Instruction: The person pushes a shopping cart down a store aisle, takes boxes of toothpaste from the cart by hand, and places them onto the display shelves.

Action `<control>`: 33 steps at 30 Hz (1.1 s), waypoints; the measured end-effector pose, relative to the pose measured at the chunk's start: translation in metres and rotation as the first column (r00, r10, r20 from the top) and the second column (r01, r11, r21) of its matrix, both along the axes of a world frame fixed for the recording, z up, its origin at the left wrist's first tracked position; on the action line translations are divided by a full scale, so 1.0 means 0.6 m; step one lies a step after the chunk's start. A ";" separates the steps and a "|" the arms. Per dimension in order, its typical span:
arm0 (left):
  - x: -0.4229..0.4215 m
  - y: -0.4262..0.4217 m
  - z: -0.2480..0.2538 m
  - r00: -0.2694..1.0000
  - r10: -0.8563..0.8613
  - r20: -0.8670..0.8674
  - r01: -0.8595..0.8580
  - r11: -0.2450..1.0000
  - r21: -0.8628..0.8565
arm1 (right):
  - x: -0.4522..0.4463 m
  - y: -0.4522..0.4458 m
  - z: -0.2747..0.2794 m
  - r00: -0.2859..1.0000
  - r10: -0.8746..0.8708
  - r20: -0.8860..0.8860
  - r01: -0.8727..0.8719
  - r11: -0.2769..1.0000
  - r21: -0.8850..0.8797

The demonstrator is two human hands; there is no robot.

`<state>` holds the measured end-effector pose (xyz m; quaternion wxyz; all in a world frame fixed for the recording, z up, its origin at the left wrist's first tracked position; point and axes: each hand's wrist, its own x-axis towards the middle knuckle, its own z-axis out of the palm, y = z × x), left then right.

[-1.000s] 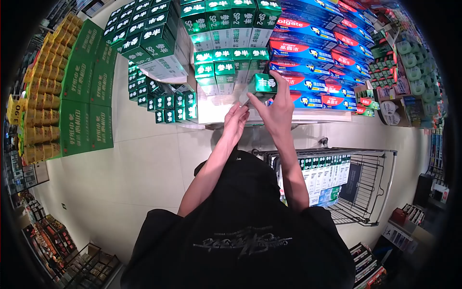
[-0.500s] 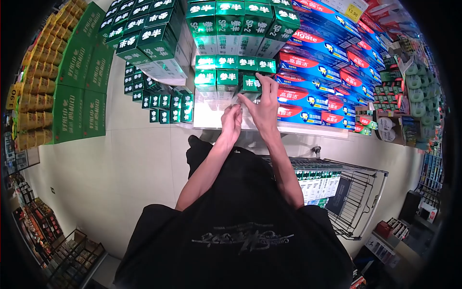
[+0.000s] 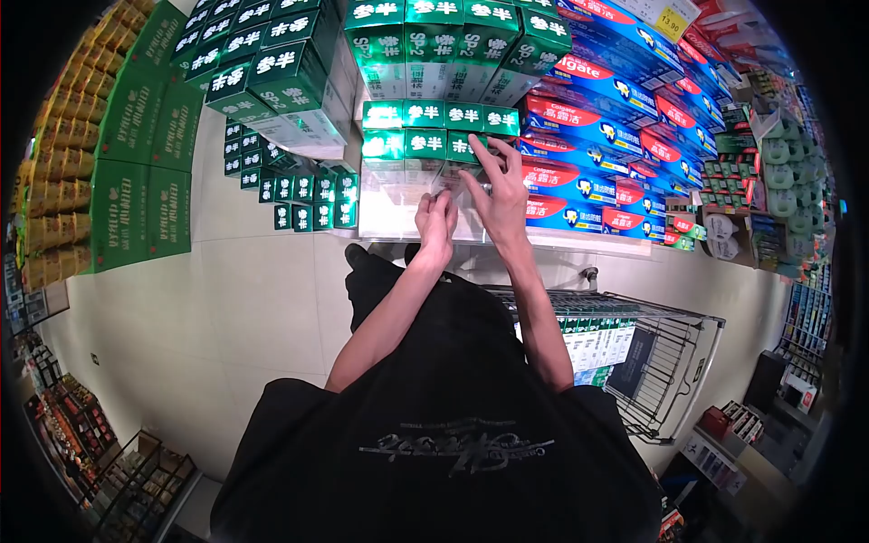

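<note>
Green and white boxes stand in rows on a white display shelf (image 3: 385, 224). My right hand (image 3: 500, 195) is at the front row's right end, fingers apart, fingertips touching the top of a green box (image 3: 460, 147). Beside it on the left is another green-topped box (image 3: 425, 145). My left hand (image 3: 436, 220) is low in front of these boxes, its fingers drawn together; whatever they pinch, if anything, is too small to make out. Taller green boxes (image 3: 433, 50) rise behind the front rows.
Blue and red toothpaste boxes (image 3: 588, 154) are stacked right of my right hand. A wire cart (image 3: 670, 362) holding green and white boxes stands at the lower right. More green boxes (image 3: 290, 81) are at the upper left, and a green display (image 3: 145, 172) with yellow cups stands far left.
The green box that my right hand held out in front has moved back into the front row's right end. My right hand's fingers have spread, and the left hand has drawn slightly away from it.
</note>
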<state>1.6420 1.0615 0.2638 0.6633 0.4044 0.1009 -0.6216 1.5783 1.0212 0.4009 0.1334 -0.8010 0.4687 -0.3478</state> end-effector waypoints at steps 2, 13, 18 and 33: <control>0.001 -0.001 0.009 0.999 -0.044 0.005 0.044 0.999 0.005 | 0.001 -0.002 -0.006 1.000 0.025 0.015 -0.025 1.000 -0.001; 0.003 -0.022 -0.011 0.998 0.017 -0.067 -0.025 0.993 -0.113 | 0.007 -0.006 -0.017 1.000 0.029 0.002 -0.029 0.995 -0.097; 0.002 -0.029 -0.010 0.997 0.039 -0.062 -0.045 0.993 -0.105 | 0.011 0.012 -0.041 0.975 -0.082 0.204 0.055 0.989 0.135; 0.005 -0.026 -0.015 0.987 0.022 -0.158 -0.051 0.982 -0.179 | -0.011 0.043 -0.133 0.982 -0.117 0.150 0.031 0.876 0.481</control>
